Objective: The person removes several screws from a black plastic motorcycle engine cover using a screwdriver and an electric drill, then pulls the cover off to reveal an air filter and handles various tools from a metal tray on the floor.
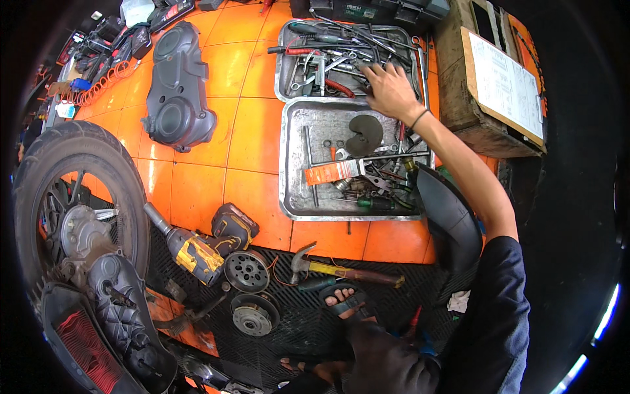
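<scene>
My right hand (390, 90) reaches over the far metal tray (281, 73), its fingers spread above the tools at the right part of it. Nothing shows gripped in it, though whether the fingertips touch a tool I cannot tell. Around it lie wrenches, a silver air blow gun (320, 71) and other hand tools. Nearer to me, a second metal tray (295, 200) holds a T-handle wrench (310, 148), a dark round metal plate (365, 135), an orange-and-white packet (331, 173), pliers and screwdrivers. My left hand is out of view.
A dark engine cover (176, 88) lies on the orange tiles. At left stands a wheel (134, 190) by the engine parts. An impact wrench (200, 257), clutch bell (247, 271) and hammer (351, 270) lie nearby. At right, a box (459, 111) carries a clipboard (505, 85).
</scene>
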Motion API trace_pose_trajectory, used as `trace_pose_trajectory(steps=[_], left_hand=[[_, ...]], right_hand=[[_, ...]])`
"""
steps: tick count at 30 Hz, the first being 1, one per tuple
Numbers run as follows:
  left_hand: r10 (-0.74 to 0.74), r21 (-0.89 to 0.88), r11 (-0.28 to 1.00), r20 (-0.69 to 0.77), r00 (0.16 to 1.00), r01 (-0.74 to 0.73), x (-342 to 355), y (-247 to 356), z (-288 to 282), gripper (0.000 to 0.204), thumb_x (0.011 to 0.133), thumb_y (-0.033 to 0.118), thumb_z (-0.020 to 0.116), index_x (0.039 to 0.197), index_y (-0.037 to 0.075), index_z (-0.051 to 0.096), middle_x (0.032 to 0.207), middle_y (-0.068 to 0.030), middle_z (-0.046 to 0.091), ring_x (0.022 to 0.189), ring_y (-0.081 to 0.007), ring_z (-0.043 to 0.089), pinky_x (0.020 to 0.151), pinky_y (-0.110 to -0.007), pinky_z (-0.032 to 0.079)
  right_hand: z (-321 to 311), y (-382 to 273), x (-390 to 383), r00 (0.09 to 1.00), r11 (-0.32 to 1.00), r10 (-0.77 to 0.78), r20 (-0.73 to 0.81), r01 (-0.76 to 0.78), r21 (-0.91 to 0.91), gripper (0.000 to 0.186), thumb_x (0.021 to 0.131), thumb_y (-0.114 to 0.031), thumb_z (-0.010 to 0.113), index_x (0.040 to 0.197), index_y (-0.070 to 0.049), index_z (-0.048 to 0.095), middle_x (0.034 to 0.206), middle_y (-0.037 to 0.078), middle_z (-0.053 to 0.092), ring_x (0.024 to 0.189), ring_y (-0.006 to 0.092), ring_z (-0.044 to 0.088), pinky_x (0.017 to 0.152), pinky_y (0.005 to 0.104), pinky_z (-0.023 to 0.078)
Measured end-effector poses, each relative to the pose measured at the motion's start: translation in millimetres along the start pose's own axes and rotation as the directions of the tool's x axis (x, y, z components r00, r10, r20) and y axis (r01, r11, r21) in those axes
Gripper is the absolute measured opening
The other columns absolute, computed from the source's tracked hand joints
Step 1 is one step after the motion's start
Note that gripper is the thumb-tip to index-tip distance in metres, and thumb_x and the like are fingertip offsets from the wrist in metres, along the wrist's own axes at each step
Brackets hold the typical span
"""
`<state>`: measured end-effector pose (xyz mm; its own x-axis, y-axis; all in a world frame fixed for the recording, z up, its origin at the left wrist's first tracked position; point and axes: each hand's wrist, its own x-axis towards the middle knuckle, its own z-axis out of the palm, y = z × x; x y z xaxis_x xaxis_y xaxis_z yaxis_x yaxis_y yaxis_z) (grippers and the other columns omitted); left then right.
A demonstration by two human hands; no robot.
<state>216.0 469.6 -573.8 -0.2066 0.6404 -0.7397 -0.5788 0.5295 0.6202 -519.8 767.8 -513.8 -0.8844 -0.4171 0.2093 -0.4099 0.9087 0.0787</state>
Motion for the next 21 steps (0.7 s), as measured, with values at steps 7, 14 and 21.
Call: trace_pose_trajectory(steps=[7,14,21], left_hand=[[0.012,0.001,1.000,0.035,0.999,-0.012,-5,-5,-4,0.042,0.092,0.034,0.057,0.117,0.001,0.061,0.107,-0.0176,0.066,0.097,-0.0294,0.064,0.085,-0.041,0.049],[0.019,-0.039,0.999,0.039,0.999,-0.018,-1,-2,2,0.040,0.091,0.033,0.058,0.115,0.001,0.062,0.105,-0.0167,0.066,0.096,-0.0287,0.064,0.083,-0.040,0.049],[0.021,-0.047,0.999,0.061,0.998,-0.018,11,-1,-2,0.037,0.091,0.031,0.058,0.113,0.001,0.063,0.103,-0.0158,0.067,0.094,-0.0280,0.064,0.082,-0.040,0.049]], right_hand=[[84,-11,67,0.959,0.892,0.279,0.046,-0.276,0.358,0.061,0.091,-0.034,0.054,0.141,-0.001,0.045,0.132,0.021,0.056,0.119,0.0419,0.055,0.103,0.0516,0.041],[68,-11,54,0.987,0.978,0.117,0.112,-0.134,0.157,0.053,0.090,-0.045,0.054,0.123,-0.005,0.063,0.122,0.018,0.063,0.111,0.0383,0.060,0.097,0.0516,0.045],[64,9,16,1.000,0.989,0.022,0.016,-0.024,0.144,0.038,0.088,-0.035,0.063,0.104,-0.001,0.068,0.108,0.017,0.066,0.104,0.0372,0.061,0.091,0.0469,0.048]])
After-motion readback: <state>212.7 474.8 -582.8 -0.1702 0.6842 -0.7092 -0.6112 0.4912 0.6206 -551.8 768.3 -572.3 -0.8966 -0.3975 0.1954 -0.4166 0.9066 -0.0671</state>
